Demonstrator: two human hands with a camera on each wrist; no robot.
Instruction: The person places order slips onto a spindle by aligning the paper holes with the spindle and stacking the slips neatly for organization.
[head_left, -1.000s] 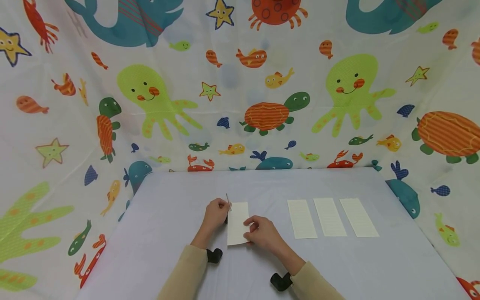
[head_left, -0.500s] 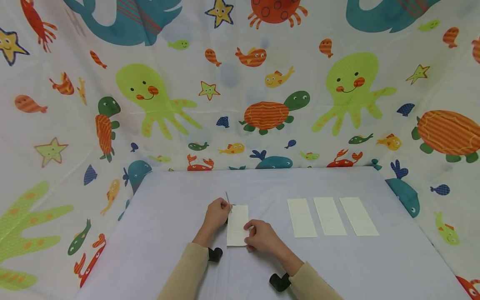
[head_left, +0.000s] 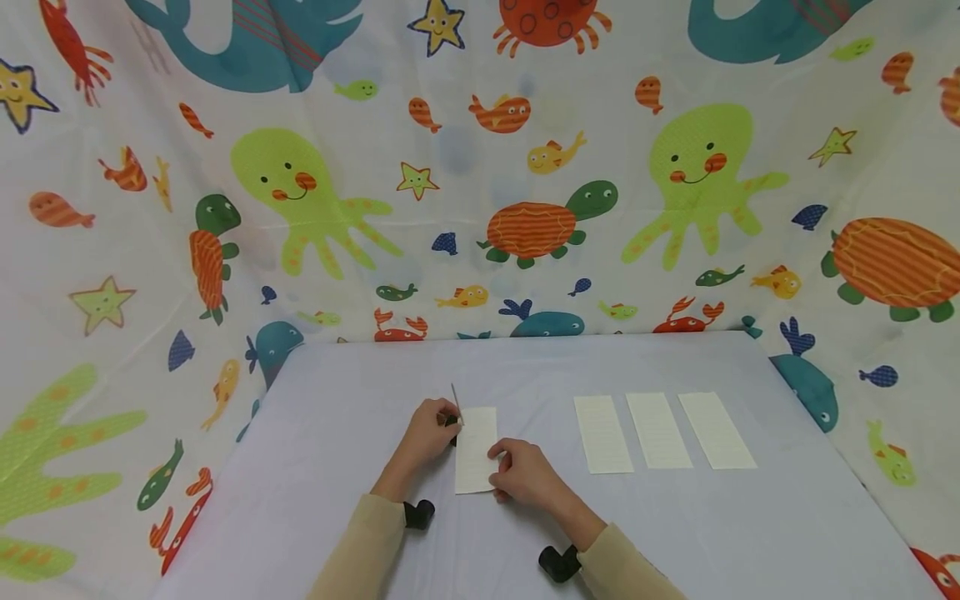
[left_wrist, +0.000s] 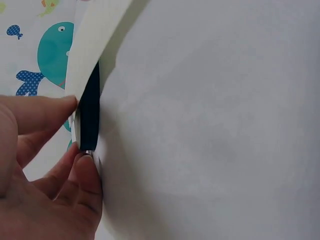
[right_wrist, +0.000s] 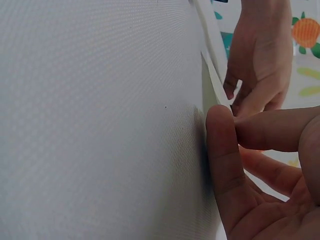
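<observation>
In the head view my left hand is at the upper left edge of a cream paper slip. It pinches a dark binder clip, whose thin metal handle sticks up past the fingers. In the left wrist view the clip's body lies against the paper's edge; whether it grips the paper cannot be made out. My right hand pinches the slip's lower right edge between thumb and fingers, which hide that edge.
To the right, three cream paper slips, left, middle and right, lie side by side on the white-covered table. A cloth with sea animals hangs behind and at both sides.
My right hand and the slip have come slightly toward me. My left wrist has shifted a little left, while its fingers stay at the clip. The three slips on the right stay put.
</observation>
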